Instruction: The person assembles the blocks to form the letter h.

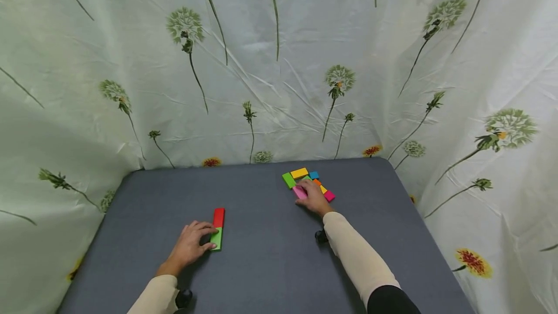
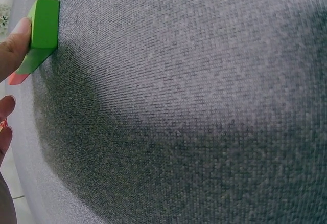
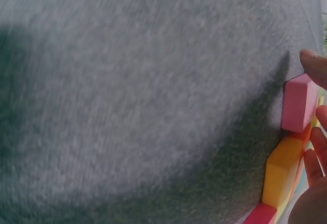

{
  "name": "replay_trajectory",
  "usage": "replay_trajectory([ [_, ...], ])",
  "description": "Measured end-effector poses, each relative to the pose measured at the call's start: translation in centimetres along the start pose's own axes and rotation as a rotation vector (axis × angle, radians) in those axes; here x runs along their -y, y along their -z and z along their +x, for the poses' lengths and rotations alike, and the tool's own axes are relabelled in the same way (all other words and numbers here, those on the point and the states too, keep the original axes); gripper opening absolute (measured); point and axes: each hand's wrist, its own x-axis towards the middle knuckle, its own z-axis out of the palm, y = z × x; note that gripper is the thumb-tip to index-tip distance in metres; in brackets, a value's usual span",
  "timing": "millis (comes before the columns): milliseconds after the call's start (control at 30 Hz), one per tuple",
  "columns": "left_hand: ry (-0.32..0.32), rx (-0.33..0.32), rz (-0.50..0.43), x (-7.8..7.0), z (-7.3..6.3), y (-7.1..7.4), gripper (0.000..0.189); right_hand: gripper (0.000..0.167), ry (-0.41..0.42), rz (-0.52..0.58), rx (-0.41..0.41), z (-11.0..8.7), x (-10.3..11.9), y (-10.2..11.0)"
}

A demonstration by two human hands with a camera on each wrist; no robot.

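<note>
Head view shows the right hand [image 1: 313, 197] pinching the pink block [image 1: 299, 192] at its left, and the green block [image 1: 217, 240] pointing away, just right of the left hand [image 1: 190, 243], whose grip I can't tell.

The head view looks forward and down over the table [image 1: 261, 270]; the wrist views look from close above it, left sharing the green block [image 2: 46, 23] with head, right the pink block [image 3: 296, 104].
</note>
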Motion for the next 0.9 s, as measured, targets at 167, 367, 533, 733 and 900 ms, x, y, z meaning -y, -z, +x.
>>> replay_trajectory([
  [167,0.008,0.005,0.005,0.1,0.0,0.0,0.038,0.052,-0.003,-0.053,0.039,0.2,-0.3,0.0],
  [367,0.015,0.018,0.022,0.0,0.1,0.0,0.039,0.054,0.021,-0.115,0.085,0.3,-0.5,0.3],
  [533,0.014,0.016,0.021,-0.1,0.0,0.0,0.039,0.057,0.012,-0.151,0.136,0.4,-0.3,0.7],
  [733,0.011,0.004,0.022,-0.2,0.0,-0.1,0.039,0.062,0.029,-0.219,0.19,0.4,0.1,1.3],
  [900,0.005,0.0,0.036,-0.1,0.0,0.0,0.039,0.062,0.009,-0.259,0.224,0.4,0.1,1.4],
])
